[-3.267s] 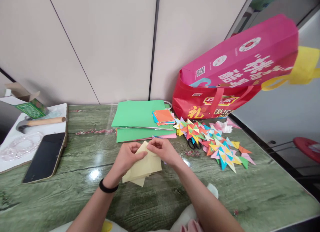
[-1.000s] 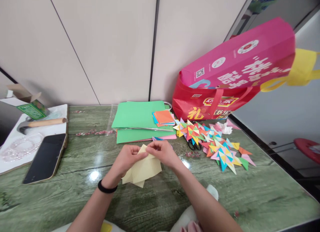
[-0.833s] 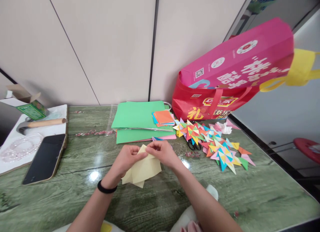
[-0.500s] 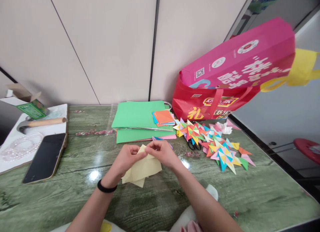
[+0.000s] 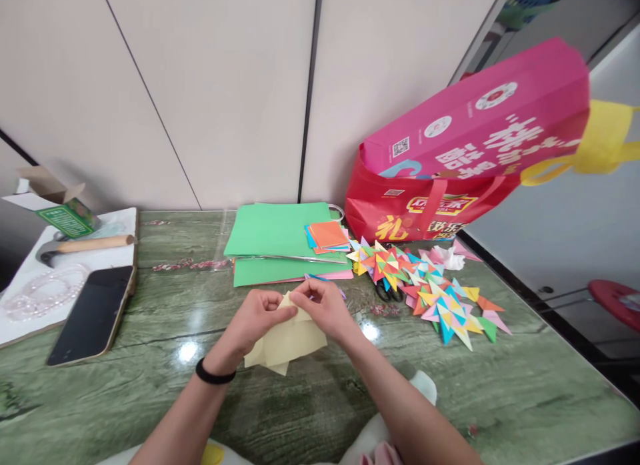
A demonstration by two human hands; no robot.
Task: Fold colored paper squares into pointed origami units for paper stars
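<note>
Pale yellow paper (image 5: 293, 340) with folds and several corners showing is held up over the near middle of the table. My left hand (image 5: 260, 320), with a black band on its wrist, pinches the top of the paper from the left. From the right, my right hand (image 5: 323, 309) pinches the same top edge, its thumb and fingers closed close to the left thumb. The fingers cover the paper's tip.
Behind my hands lie green sheets (image 5: 275, 228) with small orange squares (image 5: 329, 234). Colourful folded paper stars (image 5: 450, 310) and black scissors (image 5: 389, 291) are at right, before a red bag (image 5: 370, 205). A phone (image 5: 93, 315) and a wooden-handled tool (image 5: 95, 244) are at left.
The paper's lower right corner has shifted slightly right, and less of the lower layer shows beneath it. Both hands keep their pinch in almost the same place.
</note>
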